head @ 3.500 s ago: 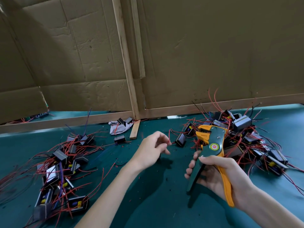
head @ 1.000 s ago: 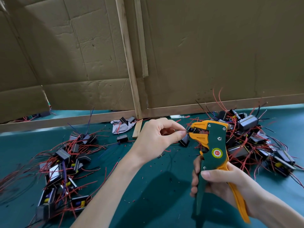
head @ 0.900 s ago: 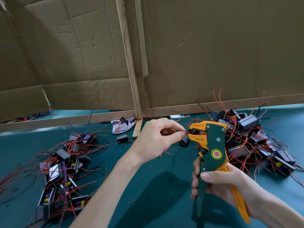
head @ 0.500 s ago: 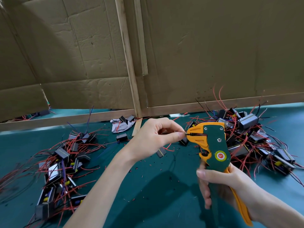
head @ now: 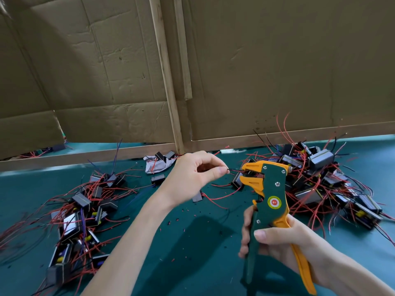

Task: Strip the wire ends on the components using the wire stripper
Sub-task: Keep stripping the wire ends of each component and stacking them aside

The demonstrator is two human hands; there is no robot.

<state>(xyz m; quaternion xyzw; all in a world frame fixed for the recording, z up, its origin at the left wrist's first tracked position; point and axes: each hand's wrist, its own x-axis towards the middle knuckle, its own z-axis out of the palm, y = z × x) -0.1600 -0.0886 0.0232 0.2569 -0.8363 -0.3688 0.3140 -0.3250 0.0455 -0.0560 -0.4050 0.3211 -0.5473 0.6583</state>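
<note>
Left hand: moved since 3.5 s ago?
Yes: the left hand moved up the image to the foot of the post, now pinching a wire at the stripper.

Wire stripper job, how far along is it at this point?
Done: insulation scraps on the green mat point to some ends already stripped. In hand: the left hand pinches a wire reaching into the head of the wire stripper, which the right hand grips. Left: the left pile and the right pile of wired components; which is finished, I cannot tell.
</note>
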